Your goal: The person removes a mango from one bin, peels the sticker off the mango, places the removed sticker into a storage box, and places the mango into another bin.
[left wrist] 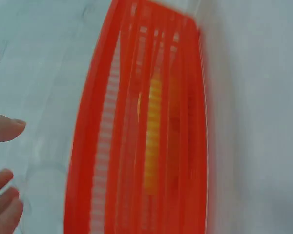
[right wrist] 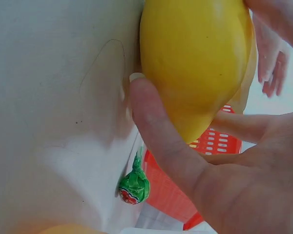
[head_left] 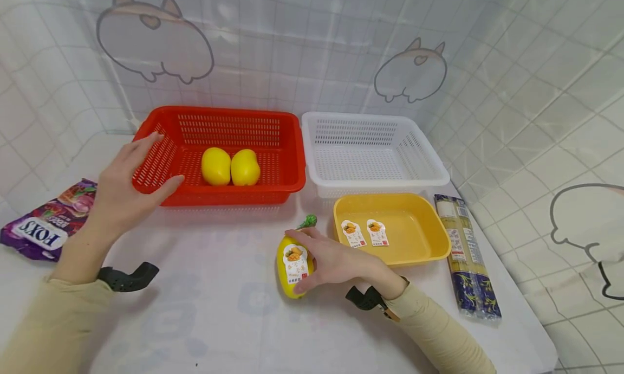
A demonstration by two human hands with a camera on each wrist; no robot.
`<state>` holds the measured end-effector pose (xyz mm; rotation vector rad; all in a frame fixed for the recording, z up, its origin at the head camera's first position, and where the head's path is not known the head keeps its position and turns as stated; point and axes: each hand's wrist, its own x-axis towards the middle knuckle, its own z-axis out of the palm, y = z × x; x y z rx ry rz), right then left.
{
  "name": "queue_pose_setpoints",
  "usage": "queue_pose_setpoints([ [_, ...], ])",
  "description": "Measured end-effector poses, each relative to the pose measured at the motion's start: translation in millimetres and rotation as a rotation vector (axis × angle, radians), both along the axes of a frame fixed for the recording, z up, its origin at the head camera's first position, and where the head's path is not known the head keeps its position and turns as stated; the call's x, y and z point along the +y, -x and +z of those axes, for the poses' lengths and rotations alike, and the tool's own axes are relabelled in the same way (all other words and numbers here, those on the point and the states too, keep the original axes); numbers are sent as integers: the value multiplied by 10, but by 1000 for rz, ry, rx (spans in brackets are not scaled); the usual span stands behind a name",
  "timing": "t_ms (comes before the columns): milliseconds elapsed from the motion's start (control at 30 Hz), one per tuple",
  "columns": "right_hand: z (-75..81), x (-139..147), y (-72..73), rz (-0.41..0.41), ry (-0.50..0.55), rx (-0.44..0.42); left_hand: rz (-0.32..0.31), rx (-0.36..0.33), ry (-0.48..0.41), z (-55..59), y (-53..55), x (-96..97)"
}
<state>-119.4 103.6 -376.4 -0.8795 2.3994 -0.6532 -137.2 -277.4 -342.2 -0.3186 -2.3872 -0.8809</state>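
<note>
My right hand point(head_left: 338, 261) grips a yellow mango point(head_left: 284, 276) that lies on the table with a white printed label facing up. In the right wrist view, fingers lie along both sides of the mango point(right wrist: 195, 58). Just beyond it rests a small green-wrapped candy point(right wrist: 135, 186). My left hand point(head_left: 122, 187) is held at the left end of the red basket point(head_left: 229, 195), thumb and fingers spread with nothing between them. Two more yellow mangoes point(head_left: 216, 167) sit side by side in that basket, seen blurred through its slats in the left wrist view.
Right of the red basket stands a white basket point(head_left: 380, 183). In front of it is a yellow tray point(head_left: 414, 233) holding two mango labels point(head_left: 377, 233). A noodle pack point(head_left: 468, 255) lies at the right, a purple FOX'S bag point(head_left: 51, 222) at the left. Tiled walls point(head_left: 302, 49) enclose the table.
</note>
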Motion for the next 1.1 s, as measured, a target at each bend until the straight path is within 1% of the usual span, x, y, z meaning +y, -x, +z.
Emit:
queue_pose_setpoints([
  [33,-1,2,2,-3,0,1,-44,42,13,5,-15,88],
  [67,-2,2,4,-7,1,-1,-83,63,32,9,-42,178],
  [100,-4,3,5,-14,2,-3,-132,61,48,16,-72,268],
  [133,-3,2,4,-19,4,-5,-173,37,68,21,-105,355],
  [200,1,2,1,-34,3,-16,-258,-43,105,13,-169,521],
  [233,4,3,-1,-41,4,-21,-288,-107,127,1,-197,595],
  [300,9,4,-4,-52,0,-29,-332,-244,165,-32,-246,727],
  [400,18,9,-8,-60,-12,-22,-374,-393,220,-119,-264,875],
  [433,23,10,-12,-64,-18,-17,-378,-444,232,-150,-273,917],
  [567,35,12,-27,-72,-33,6,-438,-554,267,-288,-297,1071],
  [667,39,12,-30,-75,-40,18,-504,-587,298,-380,-325,1191],
  [800,37,13,-21,-73,-39,27,-550,-611,312,-467,-371,1338],
  [933,28,14,-13,-61,-23,28,-558,-623,297,-527,-397,1427],
  [1100,13,17,-12,-52,7,16,-553,-648,291,-581,-408,1478],
])
